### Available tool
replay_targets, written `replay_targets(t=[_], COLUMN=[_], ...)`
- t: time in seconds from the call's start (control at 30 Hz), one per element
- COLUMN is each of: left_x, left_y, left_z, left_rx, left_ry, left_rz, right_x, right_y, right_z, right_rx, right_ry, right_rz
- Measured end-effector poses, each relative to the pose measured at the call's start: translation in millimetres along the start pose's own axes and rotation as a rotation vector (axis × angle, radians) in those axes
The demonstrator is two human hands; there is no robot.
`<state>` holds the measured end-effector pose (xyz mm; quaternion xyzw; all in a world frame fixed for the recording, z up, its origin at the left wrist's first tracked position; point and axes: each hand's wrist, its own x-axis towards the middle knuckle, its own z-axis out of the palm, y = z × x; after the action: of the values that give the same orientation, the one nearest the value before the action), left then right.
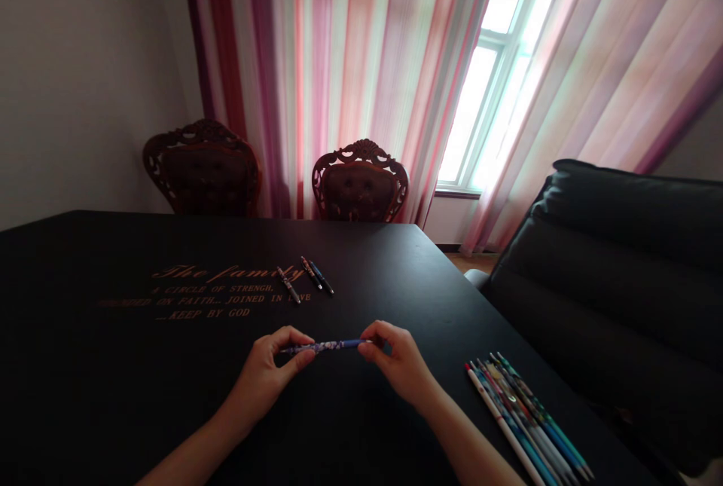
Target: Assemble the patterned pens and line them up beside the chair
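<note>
A blue and white patterned pen [333, 346] is held level above the black table [186, 395], stretched between my two hands. My left hand [276, 365] pinches its left end between thumb and fingers. At the other end, my right hand [395, 356] grips the plain blue part the same way. Just beyond them lie 3 pens: a grey patterned pen [288, 285] on the left, then a dark pen [311, 273] and a dark blue pen [321, 276] side by side. Right of my right forearm rests a row of several colourful pens [525, 418].
Gold lettering [226, 294] is printed on the table top. Two carved wooden chairs, a left chair [203, 169] and a right chair [360, 184], stand behind the far edge. A black leather chair [621, 275] is at the right. Striped curtains [361, 56] hang by a window [480, 94].
</note>
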<state>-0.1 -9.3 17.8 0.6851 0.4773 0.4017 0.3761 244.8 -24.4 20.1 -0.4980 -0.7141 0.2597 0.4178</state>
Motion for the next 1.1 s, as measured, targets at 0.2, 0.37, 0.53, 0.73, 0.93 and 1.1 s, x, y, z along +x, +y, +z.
replay_targets(t=[0.2, 0.37, 0.53, 0.73, 0.93, 1.1], left_x=[-2.8, -2.5, 4.1, 8.8, 9.3, 8.9], left_y=[2.1, 0.8, -4.1, -8.6, -13.2, -13.3], left_z=[0.2, -0.1, -1.6, -3.7, -2.5, -0.1], left_rx=[0.145, 0.098, -0.385, -0.793, -0.754, -0.718], left_ry=[0.093, 0.087, 0.033, 0.003, 0.038, 0.028], left_rz=[0.132, 0.138, -0.113, -0.275, -0.253, -0.235], right_x=[0.0, 0.5, 1.7, 1.1, -0.5, 2.1], right_y=[0.9, -0.3, 0.5, -5.9, -7.0, -9.5], right_z=[4.0, 3.9, -3.1, -6.4, -7.7, -8.0], right_rx=[0.084, 0.207, 0.226, 0.188, 0.089, -0.084], right_ry=[-0.069, -0.082, 0.052, 0.060, 0.051, 0.005], right_rz=[0.053, 0.100, 0.095, 0.055, 0.005, -0.053])
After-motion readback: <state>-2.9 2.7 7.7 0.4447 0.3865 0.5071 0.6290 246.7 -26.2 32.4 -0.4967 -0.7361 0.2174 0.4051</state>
